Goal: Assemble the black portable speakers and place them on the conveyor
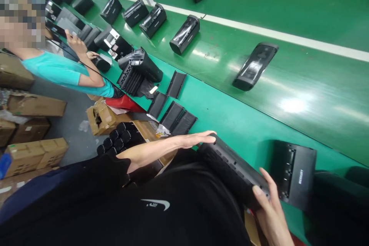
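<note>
I hold a long black speaker housing (pixel 230 167) at the near edge of the green bench, tilted against my body. My left hand (pixel 194 139) lies flat with stretched fingers against its far end. My right hand (pixel 268 203) cups its near end, thumb and fingers pressed on it. Just to the right stands another black housing (pixel 294 175), with its open back panel facing me.
Several flat black grille panels (pixel 173 113) lie on the bench (pixel 230 119) beyond my hands. More black speakers (pixel 255 67) ride the conveyor belt. A co-worker in a teal shirt (pixel 66 73) works at the left. Cardboard boxes (pixel 34 153) stand on the floor.
</note>
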### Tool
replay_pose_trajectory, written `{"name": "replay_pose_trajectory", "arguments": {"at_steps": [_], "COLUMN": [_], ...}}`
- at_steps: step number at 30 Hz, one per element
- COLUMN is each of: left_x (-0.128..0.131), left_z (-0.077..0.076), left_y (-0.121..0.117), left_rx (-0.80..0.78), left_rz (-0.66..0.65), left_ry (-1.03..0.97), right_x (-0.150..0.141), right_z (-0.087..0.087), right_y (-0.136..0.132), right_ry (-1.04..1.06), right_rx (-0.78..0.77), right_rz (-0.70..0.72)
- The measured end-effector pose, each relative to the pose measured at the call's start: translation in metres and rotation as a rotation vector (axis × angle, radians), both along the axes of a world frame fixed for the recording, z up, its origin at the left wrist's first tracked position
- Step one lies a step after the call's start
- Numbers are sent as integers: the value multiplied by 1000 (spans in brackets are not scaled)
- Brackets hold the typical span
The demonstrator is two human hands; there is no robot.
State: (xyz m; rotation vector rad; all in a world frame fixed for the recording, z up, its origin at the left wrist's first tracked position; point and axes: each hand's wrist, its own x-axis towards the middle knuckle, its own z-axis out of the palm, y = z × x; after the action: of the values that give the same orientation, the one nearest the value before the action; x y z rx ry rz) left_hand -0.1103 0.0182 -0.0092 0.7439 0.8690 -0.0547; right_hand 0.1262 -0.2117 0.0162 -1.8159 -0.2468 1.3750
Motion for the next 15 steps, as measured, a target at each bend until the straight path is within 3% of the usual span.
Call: {"name": "replay_pose_trajectory", "arguments": {"at_steps": [3,6,12,15], "left_x": [8,16,19,15], "left_z": [-16,-28,-32,-32], "left_y": [-5,-10,-1,5], "left_rx": [1,64,108,88], "left_rz": [83,138,23,36], "left_ry": [69,213,219,161], "right_x": [3,4,-7,-10], "right_z": [-18,-25,-6,-1], "right_y": [5,12,27,27], "right_ry": [171,220,235,210], "right_rx": [-102,-135,-170,-144], "right_rz": [-116,-159,-194,-183]}}
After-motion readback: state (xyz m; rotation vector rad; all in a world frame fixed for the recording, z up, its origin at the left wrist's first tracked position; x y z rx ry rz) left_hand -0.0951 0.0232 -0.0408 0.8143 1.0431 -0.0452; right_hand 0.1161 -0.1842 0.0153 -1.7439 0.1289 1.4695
